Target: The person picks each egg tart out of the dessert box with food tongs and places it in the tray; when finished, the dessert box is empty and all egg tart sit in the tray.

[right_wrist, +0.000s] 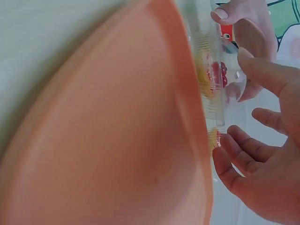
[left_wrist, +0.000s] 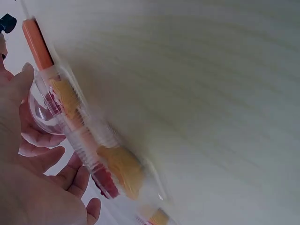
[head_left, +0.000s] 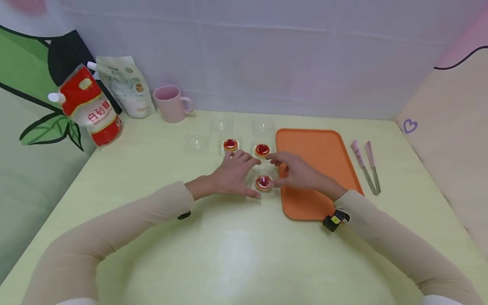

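Observation:
A small red-topped tart (head_left: 264, 183) sits in a clear plastic box in front of me, between my two hands. A clear domed lid (left_wrist: 43, 112) stands over it in the left wrist view. My left hand (head_left: 237, 173) is on its left, fingers spread and thumb near the front of the box. From the right, my right hand (head_left: 297, 171) reaches over the tray edge, its thumb (right_wrist: 262, 70) right at the dome and its other fingers loosely bent. Behind are two more tarts on clear bases, one at left (head_left: 230, 145) and one at right (head_left: 262, 150).
Clear domed lids lie behind the tarts, one at left (head_left: 197, 144). An orange tray (head_left: 316, 144) is at right, beside two pink-handled spreaders (head_left: 367, 169). A pink mug (head_left: 169, 105), a red sugar pouch (head_left: 91, 108) and a white pouch (head_left: 127, 89) stand back left.

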Tool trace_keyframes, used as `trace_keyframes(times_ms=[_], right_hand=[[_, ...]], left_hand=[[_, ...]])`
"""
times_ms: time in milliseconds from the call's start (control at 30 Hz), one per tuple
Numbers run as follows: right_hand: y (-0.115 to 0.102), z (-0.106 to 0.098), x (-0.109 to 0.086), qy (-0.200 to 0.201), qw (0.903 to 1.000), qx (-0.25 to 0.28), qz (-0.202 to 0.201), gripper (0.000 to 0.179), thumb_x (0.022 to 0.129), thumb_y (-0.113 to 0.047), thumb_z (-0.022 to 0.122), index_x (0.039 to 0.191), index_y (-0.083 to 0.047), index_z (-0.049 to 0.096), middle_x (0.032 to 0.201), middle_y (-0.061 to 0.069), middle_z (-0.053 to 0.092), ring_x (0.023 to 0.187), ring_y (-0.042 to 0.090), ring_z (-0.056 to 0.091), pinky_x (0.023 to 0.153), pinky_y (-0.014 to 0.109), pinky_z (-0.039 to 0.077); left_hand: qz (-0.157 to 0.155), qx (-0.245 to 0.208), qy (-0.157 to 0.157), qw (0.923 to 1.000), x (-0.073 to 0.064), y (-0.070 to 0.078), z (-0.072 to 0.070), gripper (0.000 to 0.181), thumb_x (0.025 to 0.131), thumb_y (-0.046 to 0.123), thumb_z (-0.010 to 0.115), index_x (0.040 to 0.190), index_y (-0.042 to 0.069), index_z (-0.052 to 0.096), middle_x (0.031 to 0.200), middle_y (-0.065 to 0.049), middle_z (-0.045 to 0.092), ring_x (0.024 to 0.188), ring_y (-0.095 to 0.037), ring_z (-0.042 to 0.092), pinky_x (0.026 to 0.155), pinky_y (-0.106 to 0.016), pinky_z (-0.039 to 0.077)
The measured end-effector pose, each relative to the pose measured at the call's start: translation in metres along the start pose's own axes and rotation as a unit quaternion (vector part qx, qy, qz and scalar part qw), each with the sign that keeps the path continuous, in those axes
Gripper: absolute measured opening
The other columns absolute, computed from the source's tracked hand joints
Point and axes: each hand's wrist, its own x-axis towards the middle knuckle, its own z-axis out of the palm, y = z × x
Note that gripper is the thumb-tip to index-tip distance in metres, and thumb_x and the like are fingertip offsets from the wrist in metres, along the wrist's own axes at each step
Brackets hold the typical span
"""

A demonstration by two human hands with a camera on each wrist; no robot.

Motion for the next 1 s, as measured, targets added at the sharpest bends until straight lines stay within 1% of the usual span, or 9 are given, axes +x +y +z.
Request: trace_keyframes(times_ms=[100, 200, 333, 467, 633, 767, 900, 1000], right_hand=[[-0.001, 0.003, -0.002, -0.015, 0.9998, -0.006, 0.007, 0.073, 0.079, -0.024, 0.085, 0.142, -0.01, 0.051, 0.133, 0.011, 0.06, 0.119, 0.029, 0.055, 0.097, 0.049, 0.048], [-0.002, 0.005, -0.004, -0.026, 0.9996, -0.013, 0.006, 0.075, 0.077, -0.028, 0.087, 0.141, -0.009, 0.051, 0.134, 0.009, 0.058, 0.121, 0.028, 0.053, 0.101, 0.049, 0.046], [-0.001, 0.007, -0.005, -0.028, 0.9994, -0.019, -0.001, 0.075, 0.076, -0.028, 0.088, 0.139, -0.008, 0.052, 0.132, 0.008, 0.059, 0.12, 0.028, 0.054, 0.104, 0.048, 0.044], [0.0, 0.01, -0.005, -0.026, 0.9992, -0.027, -0.01, 0.075, 0.074, -0.028, 0.089, 0.136, -0.007, 0.054, 0.131, 0.009, 0.06, 0.121, 0.027, 0.054, 0.106, 0.047, 0.043], [-0.001, 0.011, -0.005, -0.025, 0.999, -0.032, -0.017, 0.071, 0.074, -0.027, 0.09, 0.132, -0.006, 0.055, 0.128, 0.009, 0.061, 0.117, 0.027, 0.055, 0.104, 0.046, 0.045], [-0.001, 0.012, -0.006, -0.02, 0.9991, -0.035, -0.016, 0.066, 0.074, -0.026, 0.089, 0.128, -0.006, 0.055, 0.125, 0.008, 0.061, 0.114, 0.025, 0.055, 0.102, 0.045, 0.045], [-0.001, 0.013, -0.007, -0.017, 0.9991, -0.039, -0.007, 0.065, 0.076, -0.027, 0.088, 0.129, -0.007, 0.055, 0.126, 0.007, 0.061, 0.116, 0.025, 0.055, 0.104, 0.044, 0.044], [-0.004, 0.015, -0.008, -0.019, 0.9985, -0.051, 0.008, 0.066, 0.077, -0.028, 0.087, 0.131, -0.009, 0.055, 0.127, 0.007, 0.061, 0.114, 0.025, 0.055, 0.101, 0.044, 0.046]], left_hand=[[0.002, 0.007, -0.007, 0.9999, 0.001, 0.001, 0.002, 0.087, 0.069, 0.065, 0.08, 0.134, 0.013, 0.057, 0.129, -0.007, 0.06, 0.122, -0.026, 0.046, 0.103, -0.052, 0.029], [0.005, 0.012, -0.009, 0.9999, 0.002, 0.001, 0.003, 0.083, 0.069, 0.065, 0.08, 0.131, 0.013, 0.059, 0.127, -0.006, 0.062, 0.119, -0.025, 0.047, 0.101, -0.051, 0.029], [0.008, 0.01, -0.008, 0.9999, 0.003, 0.001, 0.003, 0.08, 0.07, 0.064, 0.081, 0.129, 0.014, 0.06, 0.126, -0.005, 0.063, 0.118, -0.024, 0.048, 0.1, -0.05, 0.029], [0.004, 0.009, -0.009, 0.9999, 0.003, 0.001, 0.003, 0.08, 0.07, 0.063, 0.081, 0.13, 0.015, 0.06, 0.128, -0.005, 0.063, 0.119, -0.024, 0.048, 0.101, -0.05, 0.029], [-0.004, 0.008, -0.012, 0.9999, 0.004, 0.001, 0.005, 0.078, 0.071, 0.063, 0.081, 0.131, 0.016, 0.06, 0.13, -0.004, 0.062, 0.12, -0.023, 0.047, 0.102, -0.051, 0.029], [-0.003, 0.01, -0.011, 0.9999, 0.004, 0.002, 0.007, 0.083, 0.069, 0.063, 0.082, 0.132, 0.016, 0.059, 0.131, -0.004, 0.061, 0.122, -0.024, 0.046, 0.103, -0.051, 0.028], [-0.001, 0.029, -0.003, 0.9996, 0.003, 0.004, 0.009, 0.084, 0.067, 0.062, 0.084, 0.133, 0.015, 0.058, 0.129, -0.003, 0.06, 0.123, -0.023, 0.045, 0.104, -0.052, 0.028], [0.0, 0.048, 0.005, 0.9988, 0.004, 0.006, 0.012, 0.081, 0.069, 0.059, 0.084, 0.132, 0.015, 0.059, 0.128, -0.003, 0.061, 0.124, -0.023, 0.046, 0.106, -0.053, 0.028]])
